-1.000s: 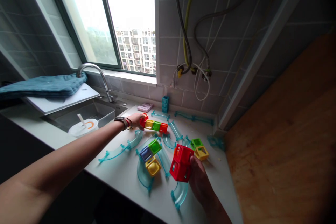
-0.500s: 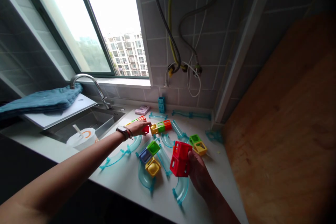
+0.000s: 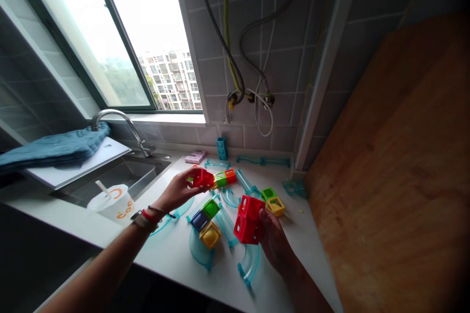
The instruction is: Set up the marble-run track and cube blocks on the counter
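My left hand (image 3: 178,190) grips a red cube block (image 3: 202,178) above the counter. In my right hand (image 3: 274,238) are two joined red cube blocks (image 3: 249,220), one above the other. Between the hands lies a joined group of a green block (image 3: 210,209), a blue block (image 3: 199,220) and a yellow block (image 3: 210,234). Behind the left hand's block, a row with a green block (image 3: 221,179) and an orange-red block (image 3: 230,176) is partly covered. A green and yellow pair (image 3: 275,206) sits just beyond my right hand. Clear teal track pieces (image 3: 245,265) lie around them.
At left are a sink (image 3: 145,178) with a faucet (image 3: 137,139), a white drink cup (image 3: 112,203) with a straw, and a blue cloth (image 3: 55,147) on a white board. Along the wall stand a teal block stack (image 3: 221,148) and a pink packet (image 3: 195,157). A wooden panel (image 3: 396,166) borders the right.
My left hand has taken hold of a red block and drawn it up and toward me from the back of the counter. My right hand still holds the two red blocks; the view has shifted slightly.
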The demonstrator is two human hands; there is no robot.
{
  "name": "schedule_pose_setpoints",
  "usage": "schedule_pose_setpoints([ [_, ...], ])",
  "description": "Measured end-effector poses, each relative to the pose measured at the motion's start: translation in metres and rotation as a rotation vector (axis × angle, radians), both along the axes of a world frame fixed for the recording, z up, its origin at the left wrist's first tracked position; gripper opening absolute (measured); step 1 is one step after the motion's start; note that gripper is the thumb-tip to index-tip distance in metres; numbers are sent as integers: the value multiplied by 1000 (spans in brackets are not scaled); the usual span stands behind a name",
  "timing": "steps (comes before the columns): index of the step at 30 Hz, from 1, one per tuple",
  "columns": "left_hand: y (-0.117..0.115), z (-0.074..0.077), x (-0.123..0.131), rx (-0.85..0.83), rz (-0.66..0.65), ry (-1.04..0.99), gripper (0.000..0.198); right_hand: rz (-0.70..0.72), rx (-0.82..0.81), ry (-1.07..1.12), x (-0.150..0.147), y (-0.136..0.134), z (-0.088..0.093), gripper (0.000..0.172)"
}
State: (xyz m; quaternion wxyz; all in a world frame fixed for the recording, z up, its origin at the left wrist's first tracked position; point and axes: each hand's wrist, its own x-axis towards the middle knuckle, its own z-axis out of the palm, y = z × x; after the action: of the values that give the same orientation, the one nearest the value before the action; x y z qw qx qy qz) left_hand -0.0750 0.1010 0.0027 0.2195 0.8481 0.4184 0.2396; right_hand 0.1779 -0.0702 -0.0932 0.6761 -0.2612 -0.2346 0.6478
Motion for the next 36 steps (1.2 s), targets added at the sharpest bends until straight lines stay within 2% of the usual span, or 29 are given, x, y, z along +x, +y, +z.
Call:
schedule_pose_setpoints([
  [2, -45, -1, 1, -60, 27, -151, 61, -10, 10, 3, 1, 1, 1, 51],
  [4, -87, -7, 3, -298, 156, -535, 61, -37, 20, 0, 1, 2, 1, 49],
  [6, -121, -19, 6, -492, 222, -744, 65, -67, 26, -9, 2, 3, -1, 50],
  [8, -146, -33, 11, -621, 260, -830, 68, -95, 24, -21, 2, 5, -3, 51],
  [10, -160, -44, 17, -695, 277, -818, 66, -109, 28, -32, 2, 6, -6, 50],
  [13, -171, -52, 26, -757, 275, -747, 63, -119, 45, -45, 1, 7, -10, 48],
  [18, -182, -54, 43, -777, 242, -737, 67, -102, 62, -62, 2, 5, -11, 52],
  [22, -189, -57, 57, -796, 199, -730, 60, -92, 70, -89, 3, 4, -10, 57],
  [28, -187, -63, 70, -804, 218, -740, 61, -88, 75, -109, 3, 4, -9, 54],
  [36, -183, -71, 69, -831, 196, -780, 60, -72, 79, -118, 3, 2, -9, 53],
])
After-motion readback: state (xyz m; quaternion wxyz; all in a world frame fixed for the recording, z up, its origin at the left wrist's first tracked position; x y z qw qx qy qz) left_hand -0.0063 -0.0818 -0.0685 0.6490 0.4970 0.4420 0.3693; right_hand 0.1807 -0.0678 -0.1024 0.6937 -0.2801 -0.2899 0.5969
